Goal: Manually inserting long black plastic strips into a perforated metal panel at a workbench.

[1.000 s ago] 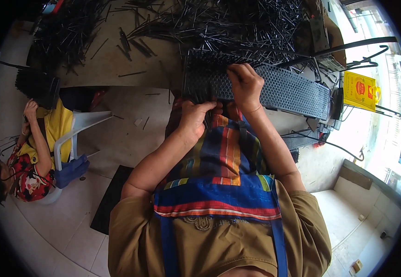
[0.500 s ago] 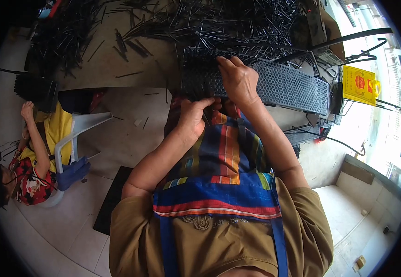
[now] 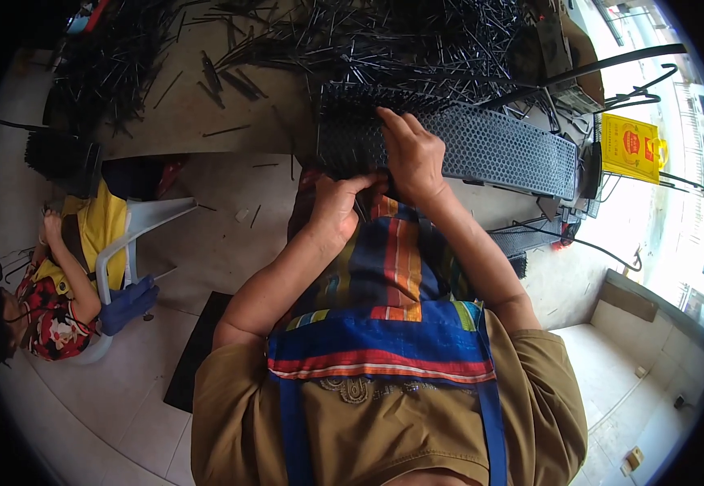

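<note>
A long dark panel (image 3: 510, 146) full of small round holes lies across the space before me. Its left part is crowded with thin black strips (image 3: 348, 134), bunched and dark. My right hand (image 3: 416, 158) is over the panel with its fingertips pinched together near the holes; anything between them is too small to make out. My left hand (image 3: 337, 209) is closed at the panel's near edge, close to its left end. Dark thin pieces seem to show beside its thumb, but the palm hides most of what it grips.
Loose black strips (image 3: 416, 40) are heaped on the table (image 3: 178, 105) beyond the panel. At the left a co-worker (image 3: 56, 316) sits on a plastic chair (image 3: 117, 255) by a dark bristly block (image 3: 56, 158). A yellow bag (image 3: 629, 148) hangs at the right near black metal bars.
My right hand has shifted slightly left and toward me over the panel. My left hand stays nearly in place. The co-worker's raised hand has come down from the bristly block.
</note>
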`<state>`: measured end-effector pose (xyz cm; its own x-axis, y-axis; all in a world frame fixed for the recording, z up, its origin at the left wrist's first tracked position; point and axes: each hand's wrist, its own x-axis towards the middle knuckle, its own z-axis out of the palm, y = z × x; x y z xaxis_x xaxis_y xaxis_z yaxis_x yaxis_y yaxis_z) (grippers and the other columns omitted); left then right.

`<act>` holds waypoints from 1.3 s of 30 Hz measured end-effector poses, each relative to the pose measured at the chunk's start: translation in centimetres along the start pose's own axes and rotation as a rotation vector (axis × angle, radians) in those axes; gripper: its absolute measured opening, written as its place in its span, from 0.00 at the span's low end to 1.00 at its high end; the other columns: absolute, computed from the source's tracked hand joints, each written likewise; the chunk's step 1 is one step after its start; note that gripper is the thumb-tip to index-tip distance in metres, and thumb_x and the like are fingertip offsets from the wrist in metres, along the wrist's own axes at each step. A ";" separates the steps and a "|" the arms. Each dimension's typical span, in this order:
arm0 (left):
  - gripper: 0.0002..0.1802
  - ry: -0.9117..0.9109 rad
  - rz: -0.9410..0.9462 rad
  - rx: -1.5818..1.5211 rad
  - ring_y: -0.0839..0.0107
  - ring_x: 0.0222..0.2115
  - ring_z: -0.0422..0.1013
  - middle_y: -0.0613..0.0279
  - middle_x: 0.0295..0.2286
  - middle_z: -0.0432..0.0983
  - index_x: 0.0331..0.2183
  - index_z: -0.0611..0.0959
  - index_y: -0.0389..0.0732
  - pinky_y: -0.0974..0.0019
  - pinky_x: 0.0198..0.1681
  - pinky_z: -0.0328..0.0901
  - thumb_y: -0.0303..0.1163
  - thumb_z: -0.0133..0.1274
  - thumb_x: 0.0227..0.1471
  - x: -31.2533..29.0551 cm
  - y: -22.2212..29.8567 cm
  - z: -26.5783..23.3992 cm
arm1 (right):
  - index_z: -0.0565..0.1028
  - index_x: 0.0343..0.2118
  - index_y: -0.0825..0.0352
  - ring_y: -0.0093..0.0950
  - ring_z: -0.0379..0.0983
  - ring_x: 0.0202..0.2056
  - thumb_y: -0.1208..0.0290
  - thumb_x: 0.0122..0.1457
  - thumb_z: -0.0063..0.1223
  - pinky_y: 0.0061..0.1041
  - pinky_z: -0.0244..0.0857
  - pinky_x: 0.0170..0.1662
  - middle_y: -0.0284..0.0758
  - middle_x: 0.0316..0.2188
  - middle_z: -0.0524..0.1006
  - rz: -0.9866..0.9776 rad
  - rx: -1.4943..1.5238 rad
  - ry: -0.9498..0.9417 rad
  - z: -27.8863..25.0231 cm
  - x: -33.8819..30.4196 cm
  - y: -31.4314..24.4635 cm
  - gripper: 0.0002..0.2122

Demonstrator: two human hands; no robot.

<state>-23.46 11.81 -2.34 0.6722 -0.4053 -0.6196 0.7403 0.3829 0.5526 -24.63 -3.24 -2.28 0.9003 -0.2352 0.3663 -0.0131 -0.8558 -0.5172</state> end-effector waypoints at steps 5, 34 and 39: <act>0.13 -0.037 0.000 0.033 0.63 0.32 0.78 0.55 0.33 0.80 0.35 0.82 0.32 0.61 0.36 0.76 0.11 0.56 0.44 -0.3 -0.1 0.3 | 0.76 0.36 0.71 0.16 0.67 0.18 0.81 0.56 0.54 0.19 0.62 0.21 0.33 0.24 0.78 0.632 0.879 -0.214 -0.2 -1.7 0.6 0.06; 0.09 -0.045 -0.073 0.038 0.61 0.29 0.79 0.52 0.31 0.80 0.37 0.80 0.34 0.62 0.28 0.73 0.18 0.52 0.51 0.3 -0.8 0.8 | 0.78 0.32 0.70 0.13 0.68 0.18 0.81 0.53 0.57 0.17 0.59 0.19 0.29 0.20 0.77 0.723 0.971 -0.152 -1.5 -0.9 1.6 0.04; 0.10 -0.010 -0.079 0.092 0.63 0.27 0.79 0.52 0.29 0.81 0.36 0.80 0.35 0.63 0.24 0.70 0.16 0.50 0.50 0.8 -1.3 -0.2 | 0.77 0.31 0.69 0.13 0.66 0.17 0.82 0.54 0.58 0.13 0.57 0.19 0.27 0.20 0.75 0.443 0.624 0.325 -2.0 0.9 2.6 0.03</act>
<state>-23.83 11.14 -3.68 0.6114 -0.4398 -0.6578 0.7887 0.2720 0.5513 -24.73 -6.59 -1.69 0.6968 -0.6934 0.1836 -0.0073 -0.2627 -0.9648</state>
